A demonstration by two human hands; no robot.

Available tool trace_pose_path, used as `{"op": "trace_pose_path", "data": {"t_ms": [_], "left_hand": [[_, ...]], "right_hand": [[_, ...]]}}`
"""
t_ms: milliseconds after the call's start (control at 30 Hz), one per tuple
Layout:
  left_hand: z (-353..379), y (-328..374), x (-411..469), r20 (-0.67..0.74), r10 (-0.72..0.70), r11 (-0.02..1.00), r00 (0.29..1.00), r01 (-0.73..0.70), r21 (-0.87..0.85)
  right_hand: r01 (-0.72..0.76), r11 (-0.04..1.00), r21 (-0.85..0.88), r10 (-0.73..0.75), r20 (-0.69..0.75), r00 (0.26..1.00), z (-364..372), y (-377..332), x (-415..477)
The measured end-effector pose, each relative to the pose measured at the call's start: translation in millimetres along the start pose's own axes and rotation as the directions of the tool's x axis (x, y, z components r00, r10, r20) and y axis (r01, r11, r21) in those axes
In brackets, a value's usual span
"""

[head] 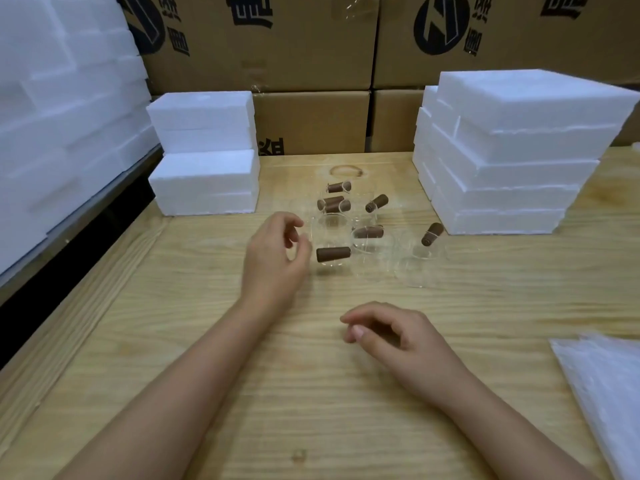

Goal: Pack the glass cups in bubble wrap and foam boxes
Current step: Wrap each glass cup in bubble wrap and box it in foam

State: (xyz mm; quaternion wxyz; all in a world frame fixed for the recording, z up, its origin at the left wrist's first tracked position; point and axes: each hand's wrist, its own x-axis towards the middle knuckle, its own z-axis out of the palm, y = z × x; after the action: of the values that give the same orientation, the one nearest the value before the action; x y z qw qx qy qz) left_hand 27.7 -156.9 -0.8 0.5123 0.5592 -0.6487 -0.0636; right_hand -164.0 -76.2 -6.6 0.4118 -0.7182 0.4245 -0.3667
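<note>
The packing looks barely begun, by my reading: the glass cups (370, 237), clear tumblers with brown stub handles, all stand bare in a loose cluster just beyond the left hand (273, 258), and none that can be seen is wrapped or boxed. The sheet of bubble wrap (606, 393) lies flat at the table's edge, well out to the side of the right hand (398, 337) and untouched. Closed foam boxes sit in two stacks, one (204, 181) ahead of the left hand and further to its outer side, the other (502, 168) ahead of the right hand and beyond the cups; no box in view is open. So every cup remains to be wrapped and boxed. The left arm reaches forward, its hand raised over the wooden table (242, 375) with fingers loosely curled, gripping nothing, its fingertips just beside the nearest cup (329, 237) but apparently not touching it. The right hand lies nearer the body, palm down, low over the table, fingers relaxed and slightly bent, holding nothing.
</note>
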Motion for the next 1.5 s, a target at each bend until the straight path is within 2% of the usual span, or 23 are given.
{"op": "trace_pose_path", "data": {"t_ms": [100, 167, 200, 300, 333, 400, 500, 567, 700, 767, 833, 933, 1067, 1267, 1333, 1367, 1433, 1500], "left_hand": [[13.2, 19.7, -28.0, -0.020, -0.211, 0.976, 0.977, 0.209, -0.065], [14.5, 26.6, -39.7, -0.050, -0.336, 0.940, 0.940, 0.332, -0.076], [14.0, 28.9, -43.7, -0.044, -0.386, 0.920, 0.921, 0.382, -0.087], [11.1, 33.3, -51.4, -0.009, -0.439, 0.894, 0.898, 0.436, -0.108], [9.9, 33.6, -52.5, -0.004, -0.441, 0.891, 0.897, 0.437, -0.119], [7.6, 34.7, -53.5, 0.008, -0.443, 0.886, 0.897, 0.439, -0.146], [6.5, 35.4, -53.9, 0.020, -0.401, 0.893, 0.916, 0.396, -0.212], [6.9, 35.8, -54.5, 0.061, -0.323, 0.920, 0.944, 0.329, -0.212], [10.4, 39.5, -56.3, 0.161, -0.105, 0.981, 0.981, 0.128, -0.144], [12.4, 42.0, -58.8, 0.220, 0.016, 0.995, 0.975, 0.005, -0.096], [14.3, 42.7, -60.7, 0.284, 0.079, 0.996, 0.955, -0.064, -0.063], [15.0, 41.4, -58.6, 0.390, 0.068, 0.998, 0.918, -0.063, -0.025], [14.5, 41.4, -55.8, 0.554, 0.044, 0.999, 0.831, -0.022, -0.046], [10.0, 44.0, -52.3, 0.599, 0.045, 0.992, 0.799, 0.037, -0.124], [9.9, 44.2, -52.8, 0.594, 0.046, 0.988, 0.803, 0.050, -0.144], [10.0, 43.7, -53.2, 0.590, 0.038, 0.984, 0.806, 0.073, -0.163], [10.4, 41.9, -53.9, 0.593, 0.021, 0.968, 0.805, 0.132, -0.213], [10.0, 39.5, -54.4, 0.594, 0.026, 0.961, 0.804, 0.144, -0.237]], "right_hand": [[0.039, 0.996, -0.077, -0.047, -0.097, 0.994, 0.6, 0.4, -0.8], [0.078, 0.974, -0.213, -0.136, -0.272, 0.953, -0.3, 1.6, -0.3], [0.082, 0.950, -0.300, -0.195, -0.371, 0.908, -2.6, 2.6, 0.6], [-0.016, 0.848, -0.529, -0.325, -0.544, 0.774, -20.1, 8.2, 4.4], [-0.070, 0.818, -0.570, -0.324, -0.559, 0.763, -26.7, 11.7, 5.6], [-0.184, 0.769, -0.612, -0.258, -0.560, 0.787, -35.5, 19.1, 7.3], [-0.313, 0.747, -0.587, -0.070, -0.537, 0.841, -38.1, 26.8, 10.1], [-0.313, 0.760, -0.569, -0.034, -0.516, 0.856, -37.5, 28.0, 11.0], [-0.229, 0.780, -0.583, -0.142, -0.520, 0.842, -36.1, 26.1, 10.6], [-0.186, 0.773, -0.606, -0.214, -0.525, 0.824, -34.2, 24.0, 10.2], [-0.150, 0.771, -0.619, -0.254, -0.515, 0.818, -30.9, 20.5, 9.1], [-0.101, 0.768, -0.633, -0.295, -0.490, 0.820, -23.7, 15.7, 6.6], [-0.009, 0.760, -0.650, -0.368, -0.442, 0.818, -11.3, 10.5, 2.3], [0.176, 0.716, -0.676, -0.441, -0.242, 0.864, 0.7, 2.6, -2.8], [0.193, 0.749, -0.634, -0.442, -0.261, 0.858, -0.9, 1.8, -2.4], [0.166, 0.803, -0.573, -0.410, -0.327, 0.852, -2.9, 1.9, -1.5], [0.059, 0.925, -0.375, -0.252, -0.491, 0.834, -9.7, 3.0, 1.0], [-0.059, 0.978, -0.198, -0.064, -0.562, 0.825, -18.4, 6.4, 4.3]]}}
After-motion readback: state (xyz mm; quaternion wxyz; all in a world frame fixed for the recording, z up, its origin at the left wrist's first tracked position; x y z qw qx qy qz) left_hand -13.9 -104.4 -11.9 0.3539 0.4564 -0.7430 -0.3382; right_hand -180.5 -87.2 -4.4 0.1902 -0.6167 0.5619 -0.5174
